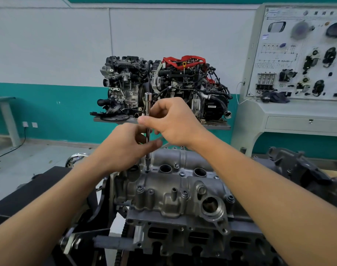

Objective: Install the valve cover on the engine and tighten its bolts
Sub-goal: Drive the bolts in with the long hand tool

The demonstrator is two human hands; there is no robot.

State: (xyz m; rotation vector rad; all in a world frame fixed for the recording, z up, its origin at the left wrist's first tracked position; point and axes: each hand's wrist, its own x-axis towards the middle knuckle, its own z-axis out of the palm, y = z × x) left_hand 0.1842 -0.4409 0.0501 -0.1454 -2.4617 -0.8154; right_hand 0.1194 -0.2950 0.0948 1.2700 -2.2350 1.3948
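A grey cast valve cover [169, 191] sits on top of the engine [183, 239] in front of me. A long chrome socket extension [148, 104] stands upright, its lower tip on a bolt [147, 170] at the cover's far left edge. My right hand [173, 121] grips the upper part of the shaft with thumb and fingers. Lower down, my left hand [125, 148] pinches the same shaft just above the cover. Other bolts [182, 174] show along the cover.
A second complete engine [163, 87] with red parts stands on a stand behind. A grey training panel [302, 54] with mounted car parts stands at the right. A black engine part [298, 169] lies at the right, and a table [4, 112] stands at the far left.
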